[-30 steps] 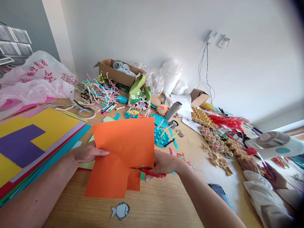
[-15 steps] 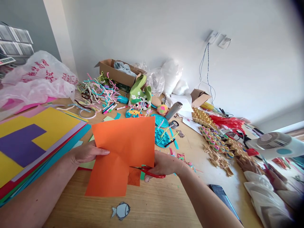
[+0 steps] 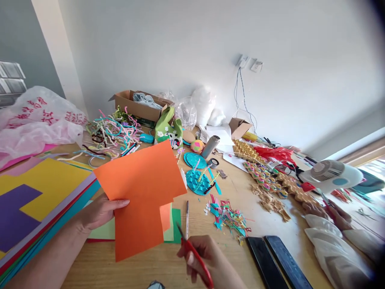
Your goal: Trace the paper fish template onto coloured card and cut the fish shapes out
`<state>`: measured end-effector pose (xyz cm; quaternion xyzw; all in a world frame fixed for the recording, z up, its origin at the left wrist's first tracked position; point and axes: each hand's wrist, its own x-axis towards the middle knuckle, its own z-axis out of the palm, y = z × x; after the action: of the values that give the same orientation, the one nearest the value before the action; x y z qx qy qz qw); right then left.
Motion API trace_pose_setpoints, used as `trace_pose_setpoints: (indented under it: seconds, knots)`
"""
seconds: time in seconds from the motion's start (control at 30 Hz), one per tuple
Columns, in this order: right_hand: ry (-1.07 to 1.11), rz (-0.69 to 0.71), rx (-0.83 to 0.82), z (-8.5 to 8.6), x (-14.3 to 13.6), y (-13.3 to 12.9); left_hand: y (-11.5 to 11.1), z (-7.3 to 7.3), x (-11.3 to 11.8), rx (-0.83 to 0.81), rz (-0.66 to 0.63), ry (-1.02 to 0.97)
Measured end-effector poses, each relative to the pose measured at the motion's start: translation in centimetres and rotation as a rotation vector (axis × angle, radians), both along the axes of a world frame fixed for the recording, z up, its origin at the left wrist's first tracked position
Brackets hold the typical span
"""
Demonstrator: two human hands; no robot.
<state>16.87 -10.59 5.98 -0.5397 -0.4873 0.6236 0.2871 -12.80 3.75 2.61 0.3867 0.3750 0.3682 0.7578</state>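
Note:
My left hand [image 3: 104,209] pinches the left edge of a large orange sheet of paper [image 3: 141,190], held up above the table, with a step cut out of its lower right side. My right hand [image 3: 204,255], apart from the sheet, grips red-handled scissors [image 3: 195,255]; the blades point up and to the left. Behind the sheet, light green paper [image 3: 102,229] and darker green paper [image 3: 177,224] show in part. A thin pen [image 3: 187,218] lies beyond the scissors. Only the top of a small fish cutout [image 3: 155,285] shows at the bottom edge.
Coloured paper sheets [image 3: 57,172] are stacked at left. Paper scraps [image 3: 230,218] and two phones [image 3: 266,261] lie at right. Pipe cleaners [image 3: 114,132], a cardboard box [image 3: 141,105] and a metal flask [image 3: 210,146] stand further back. Another person's hand [image 3: 339,214] holds scissors at far right.
My right hand and the scissors have come away from the orange sheet, down toward me. The sheet has tilted and shifted left. The small drawn-on orange square beside the blades no longer shows.

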Motion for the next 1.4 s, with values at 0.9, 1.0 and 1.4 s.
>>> trace_pose_setpoints:
  seconds: [0.9, 1.0, 1.4]
  knots:
    - [-0.019, -0.134, 0.012, -1.2, -6.6, 1.8, -0.6, 0.4, 0.6, -0.022, 0.052, -0.038]
    - [-0.033, -0.144, 0.009, -1.4, -6.5, 1.8, -0.6, 0.4, 0.6, -0.008, 0.045, -0.034]
    - [-0.034, -0.169, -0.007, -1.6, -6.1, 2.0, -0.6, -0.1, 0.6, 0.018, 0.034, -0.011]
